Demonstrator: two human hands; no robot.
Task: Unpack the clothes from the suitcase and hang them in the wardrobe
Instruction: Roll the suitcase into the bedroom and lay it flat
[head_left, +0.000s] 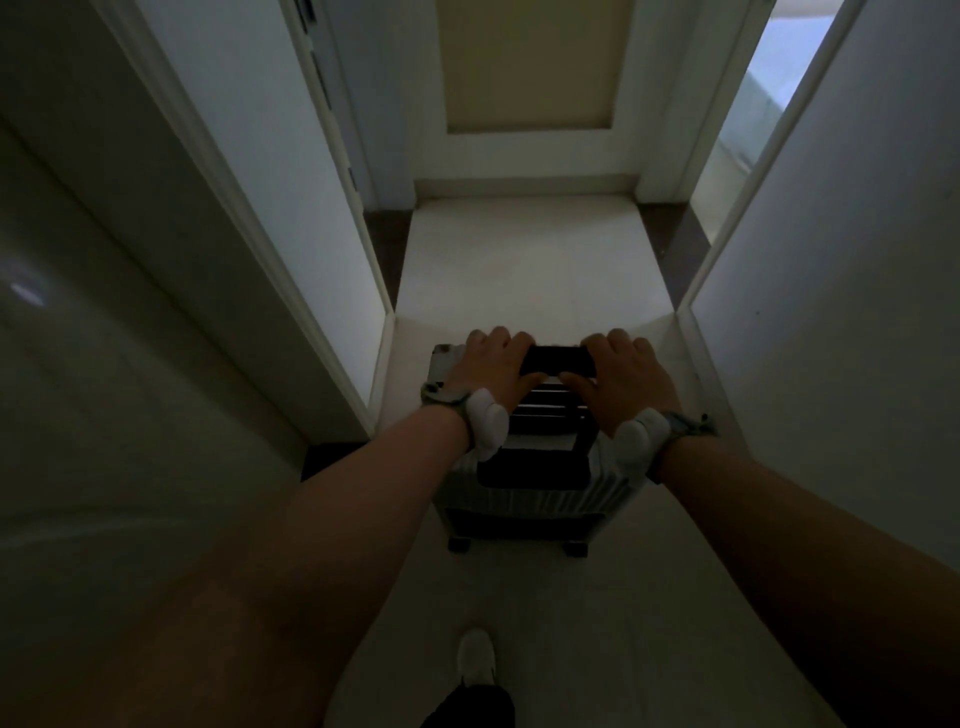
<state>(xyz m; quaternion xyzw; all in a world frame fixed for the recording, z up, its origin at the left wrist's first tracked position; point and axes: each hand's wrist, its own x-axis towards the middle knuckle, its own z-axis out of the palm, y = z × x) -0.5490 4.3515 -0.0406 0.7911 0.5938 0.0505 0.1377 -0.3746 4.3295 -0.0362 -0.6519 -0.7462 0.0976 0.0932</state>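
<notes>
A pale ribbed hard-shell suitcase stands upright on its wheels on the light floor of a dim corridor, straight ahead of me and closed. Its dark pull handle is raised. My left hand grips the handle's left end and my right hand grips its right end. Both wrists wear a band with a white pad. No clothes and no wardrobe are in view.
White walls and door frames close in on both sides. A doorway opens at the far right, and a closed pale door ends the corridor. My foot in a white shoe is on the floor behind the suitcase.
</notes>
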